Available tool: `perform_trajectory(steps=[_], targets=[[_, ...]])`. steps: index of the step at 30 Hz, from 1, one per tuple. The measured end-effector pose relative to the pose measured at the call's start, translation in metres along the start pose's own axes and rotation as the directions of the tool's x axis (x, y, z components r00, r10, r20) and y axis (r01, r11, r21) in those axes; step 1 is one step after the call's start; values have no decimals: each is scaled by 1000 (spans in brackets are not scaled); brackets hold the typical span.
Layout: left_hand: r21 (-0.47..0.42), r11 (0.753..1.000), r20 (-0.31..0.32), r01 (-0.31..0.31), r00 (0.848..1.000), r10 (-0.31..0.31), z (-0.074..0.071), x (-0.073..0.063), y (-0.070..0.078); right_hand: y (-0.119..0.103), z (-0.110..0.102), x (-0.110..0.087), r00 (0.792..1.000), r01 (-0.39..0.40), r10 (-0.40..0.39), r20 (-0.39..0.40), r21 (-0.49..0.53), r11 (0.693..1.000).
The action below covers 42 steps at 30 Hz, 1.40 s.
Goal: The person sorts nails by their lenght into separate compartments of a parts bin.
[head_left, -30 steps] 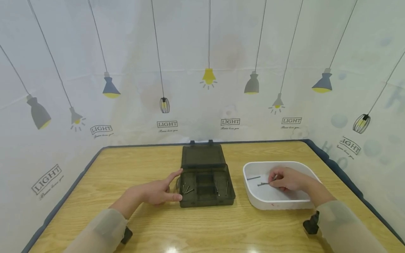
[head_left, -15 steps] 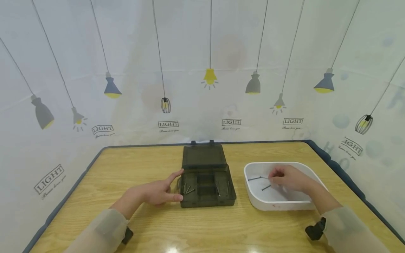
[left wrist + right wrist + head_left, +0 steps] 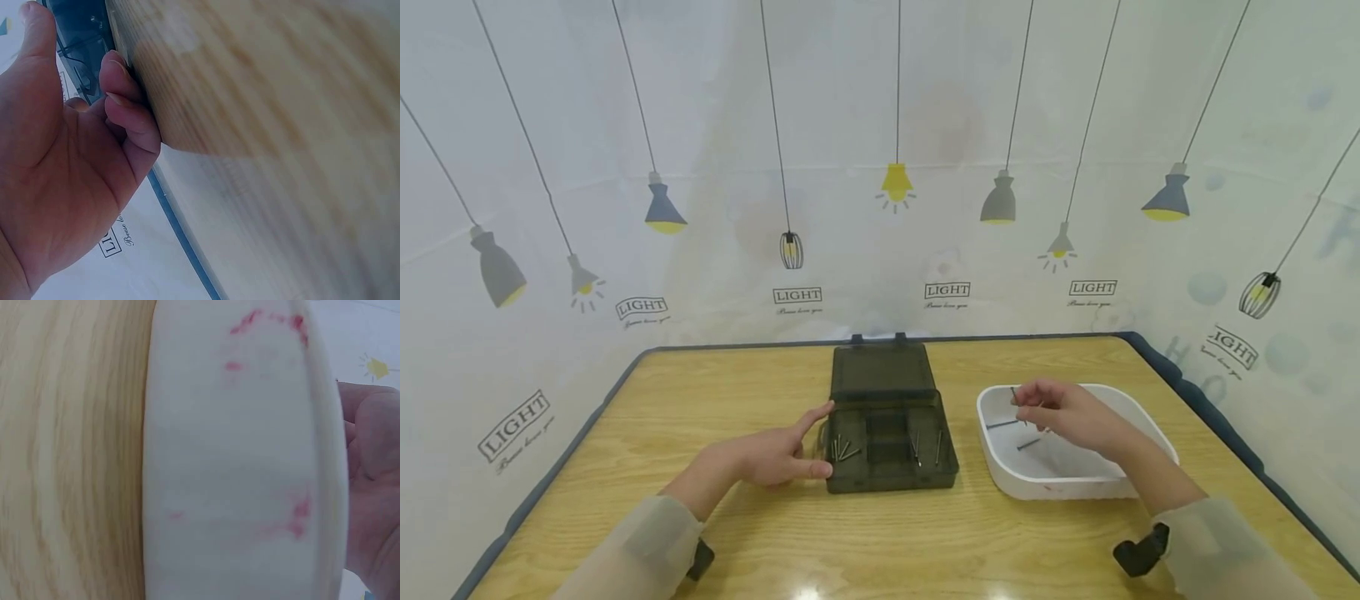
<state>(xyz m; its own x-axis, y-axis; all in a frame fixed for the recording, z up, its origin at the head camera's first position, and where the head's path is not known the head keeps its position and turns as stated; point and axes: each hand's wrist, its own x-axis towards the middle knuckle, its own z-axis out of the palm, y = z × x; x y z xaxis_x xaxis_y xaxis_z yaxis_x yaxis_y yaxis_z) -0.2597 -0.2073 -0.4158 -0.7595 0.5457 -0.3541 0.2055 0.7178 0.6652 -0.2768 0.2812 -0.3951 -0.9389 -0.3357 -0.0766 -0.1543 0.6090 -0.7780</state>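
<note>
My right hand [image 3: 1071, 417], above the left part of a white tray [image 3: 1060, 490], pinches a thin metal nail or screw [image 3: 1014, 395]; its thread, if any, is too small to see. Two more pieces, one dark pin [image 3: 1000, 425] and another dark pin [image 3: 1030, 444], lie on the tray floor. My left hand [image 3: 775, 454] touches the left side of a dark translucent compartment box [image 3: 891, 480], index finger and thumb stretched apart. Several similar metal pins [image 3: 842, 448] lie in its left compartment, a few more metal pins [image 3: 916, 448] on the right. In the right wrist view the tray wall hides the fingertips.
The box's lid [image 3: 882, 368] stands open toward the back. Box and tray sit side by side on a wooden table [image 3: 880, 542], with a gap between them. A lamp-printed cloth [image 3: 850, 108] surrounds the table at the back and sides.
My right hand has lifted a pin from the tray floor and moved slightly left and up, toward the tray's left rim. My left hand has stayed against the box.
</note>
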Motion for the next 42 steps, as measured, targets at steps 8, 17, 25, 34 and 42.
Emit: perform_trajectory(steps=[8, 17, 25, 34, 42], targets=[[-7, 1000, 3, 6, 1000, -6, 0, 0, -1, -23, 10, 4, 996, 90, -88, -32, 68, 994], [0, 1000, 0, 5, 1000, -5, -1, -3, 3, -39, 26, 21, 992, 123, -118, -43, 134, 983], [17, 1000, -2, 4, 1000, -4, 0, -3, 2, -52, 46, 31, 997, 81, -83, 2, 193, 978], [4, 1000, 0, -3, 1000, 3, 0, -1, 0, -61, 62, 41, 998, 51, -59, 38, 187, 981], [11, 1000, 1, -2, 1000, 2, 1, 1, -1, -69, 70, 43, 997, 31, -40, 62, 144, 989]])
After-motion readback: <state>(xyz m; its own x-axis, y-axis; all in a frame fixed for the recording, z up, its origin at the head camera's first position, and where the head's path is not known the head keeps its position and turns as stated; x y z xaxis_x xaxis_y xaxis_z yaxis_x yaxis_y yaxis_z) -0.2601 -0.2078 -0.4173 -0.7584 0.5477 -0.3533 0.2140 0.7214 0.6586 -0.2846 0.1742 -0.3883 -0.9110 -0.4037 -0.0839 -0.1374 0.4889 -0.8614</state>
